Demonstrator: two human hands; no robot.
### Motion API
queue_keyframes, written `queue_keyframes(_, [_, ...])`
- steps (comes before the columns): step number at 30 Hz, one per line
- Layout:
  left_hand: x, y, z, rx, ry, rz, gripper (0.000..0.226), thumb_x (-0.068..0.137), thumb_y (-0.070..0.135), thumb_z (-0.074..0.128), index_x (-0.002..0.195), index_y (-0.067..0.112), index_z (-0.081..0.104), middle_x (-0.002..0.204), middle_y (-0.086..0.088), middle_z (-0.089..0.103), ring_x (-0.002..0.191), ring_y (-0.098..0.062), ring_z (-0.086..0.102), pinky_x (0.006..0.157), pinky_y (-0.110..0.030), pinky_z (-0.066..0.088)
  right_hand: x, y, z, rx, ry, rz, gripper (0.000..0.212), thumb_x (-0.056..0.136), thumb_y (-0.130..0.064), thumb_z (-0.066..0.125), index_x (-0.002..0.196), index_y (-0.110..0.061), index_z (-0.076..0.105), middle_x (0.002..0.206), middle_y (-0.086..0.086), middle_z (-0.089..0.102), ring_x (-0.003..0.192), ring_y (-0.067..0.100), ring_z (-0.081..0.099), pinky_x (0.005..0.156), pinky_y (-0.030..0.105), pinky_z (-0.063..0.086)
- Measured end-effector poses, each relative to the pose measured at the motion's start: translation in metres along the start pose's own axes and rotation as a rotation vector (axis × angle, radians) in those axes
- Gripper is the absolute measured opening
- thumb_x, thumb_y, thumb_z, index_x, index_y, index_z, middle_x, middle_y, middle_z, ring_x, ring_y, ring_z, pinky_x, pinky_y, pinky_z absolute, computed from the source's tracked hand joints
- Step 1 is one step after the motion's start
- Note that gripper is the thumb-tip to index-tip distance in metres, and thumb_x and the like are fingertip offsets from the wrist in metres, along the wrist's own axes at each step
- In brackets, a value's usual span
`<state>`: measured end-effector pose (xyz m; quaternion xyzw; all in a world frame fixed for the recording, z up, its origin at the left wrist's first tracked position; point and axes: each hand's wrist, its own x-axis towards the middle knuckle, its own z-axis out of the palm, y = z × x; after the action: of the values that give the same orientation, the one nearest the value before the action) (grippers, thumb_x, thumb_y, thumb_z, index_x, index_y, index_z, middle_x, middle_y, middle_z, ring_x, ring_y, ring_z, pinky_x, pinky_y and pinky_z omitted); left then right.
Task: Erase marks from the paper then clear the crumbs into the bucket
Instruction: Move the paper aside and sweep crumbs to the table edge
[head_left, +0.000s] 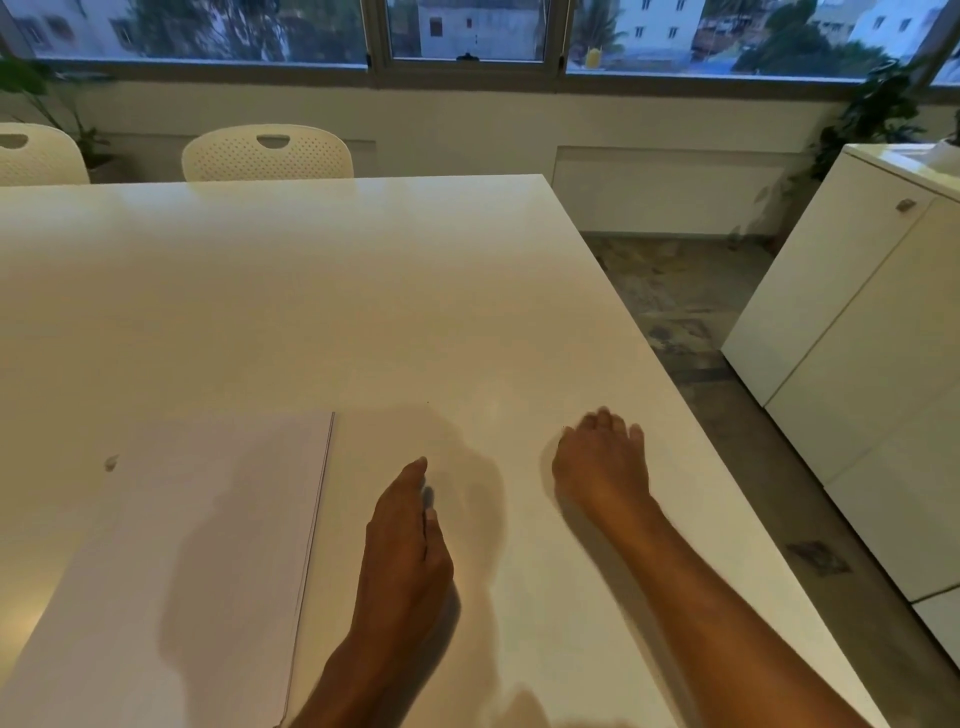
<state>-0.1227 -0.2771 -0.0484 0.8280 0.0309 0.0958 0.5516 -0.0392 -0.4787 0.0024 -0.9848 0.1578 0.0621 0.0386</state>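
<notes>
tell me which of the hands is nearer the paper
Left. The left hand lies on the table just right of the paper edge; the right hand rests farther right, toward the table's edge.

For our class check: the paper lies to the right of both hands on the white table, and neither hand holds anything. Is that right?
Not quite. The head view shows the paper lying to the left of the left hand and right hand, not the right. The rest stands: white table, nothing visibly held.
</notes>
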Motion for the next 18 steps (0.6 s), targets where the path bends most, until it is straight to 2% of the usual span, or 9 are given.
queue_keyframes(2, [0.001, 0.0, 0.0, 0.03, 0.003, 0.021, 0.054, 0.097, 0.02, 0.036, 0.141, 0.052, 0.036, 0.14, 0.027, 0.044, 0.137, -0.004, 0.043, 0.116, -0.045, 0.036, -0.031, -0.014, 0.001, 0.054, 0.074, -0.173, 0.053, 0.103, -0.022, 0.028, 0.149, 0.003, 0.019, 0.158, 0.018, 0.018, 0.144, 0.03, 0.019, 0.118, 0.043, 0.005])
queue_keyframes(4, [0.001, 0.001, 0.001, 0.087, 0.006, 0.05, 0.053, 0.099, 0.015, 0.036, 0.143, 0.045, 0.036, 0.141, 0.023, 0.044, 0.136, -0.004, 0.043, 0.114, -0.044, 0.038, -0.063, -0.041, 0.006, 0.096, 0.078, -0.472, 0.056, 0.102, -0.021, 0.034, 0.15, 0.002, 0.014, 0.159, 0.016, 0.012, 0.146, 0.031, 0.013, 0.118, 0.041, 0.001])
queue_keyframes(6, [0.0, 0.004, 0.002, 0.127, -0.008, 0.047, 0.051, 0.101, 0.014, 0.036, 0.145, 0.04, 0.035, 0.147, 0.014, 0.045, 0.135, -0.005, 0.045, 0.113, -0.043, 0.04, -0.083, -0.058, 0.015, 0.085, 0.033, -0.658, 0.053, 0.104, -0.027, 0.021, 0.151, -0.004, 0.015, 0.16, 0.012, 0.009, 0.148, 0.025, 0.006, 0.119, 0.039, -0.001])
queue_keyframes(8, [-0.001, 0.002, 0.001, 0.099, -0.019, 0.048, 0.052, 0.101, 0.014, 0.037, 0.145, 0.041, 0.035, 0.149, 0.01, 0.044, 0.136, -0.006, 0.045, 0.113, -0.044, 0.04, -0.073, -0.049, 0.02, 0.068, 0.035, -0.642, 0.052, 0.104, -0.028, 0.016, 0.152, -0.007, 0.017, 0.161, 0.008, 0.011, 0.148, 0.02, 0.006, 0.118, 0.039, -0.002])
queue_keyframes(11, [0.001, -0.007, 0.001, 0.063, -0.03, 0.034, 0.054, 0.1, 0.018, 0.036, 0.143, 0.05, 0.034, 0.15, 0.014, 0.042, 0.139, -0.006, 0.041, 0.116, -0.046, 0.036, -0.042, -0.012, 0.02, 0.032, 0.064, -0.473, 0.051, 0.104, -0.026, 0.02, 0.152, -0.009, 0.018, 0.161, 0.005, 0.013, 0.147, 0.017, 0.01, 0.118, 0.039, -0.001])
queue_keyframes(14, [0.0, -0.008, 0.002, 0.05, -0.028, 0.023, 0.056, 0.099, 0.021, 0.036, 0.141, 0.059, 0.032, 0.148, 0.019, 0.04, 0.14, -0.004, 0.039, 0.117, -0.046, 0.034, -0.028, 0.018, 0.014, 0.038, 0.084, -0.342, 0.052, 0.104, -0.027, 0.017, 0.151, -0.006, 0.02, 0.16, 0.008, 0.017, 0.147, 0.019, 0.013, 0.12, 0.038, 0.002])
queue_keyframes(16, [0.0, -0.007, 0.002, 0.062, -0.039, 0.024, 0.055, 0.101, 0.017, 0.036, 0.141, 0.054, 0.031, 0.146, 0.02, 0.04, 0.14, -0.004, 0.039, 0.117, -0.045, 0.033, -0.048, 0.025, 0.011, 0.117, 0.112, -0.391, 0.057, 0.101, -0.031, 0.01, 0.151, -0.005, 0.02, 0.159, 0.011, 0.02, 0.146, 0.021, 0.016, 0.118, 0.035, 0.001])
queue_keyframes(18, [0.001, -0.005, 0.001, 0.059, -0.039, 0.037, 0.054, 0.1, 0.016, 0.037, 0.142, 0.049, 0.033, 0.146, 0.02, 0.039, 0.141, -0.006, 0.038, 0.118, -0.045, 0.033, -0.093, 0.025, 0.014, 0.193, 0.115, -0.615, 0.065, 0.099, -0.037, 0.002, 0.149, -0.005, 0.027, 0.154, 0.013, 0.031, 0.143, 0.025, 0.026, 0.117, 0.035, 0.005])
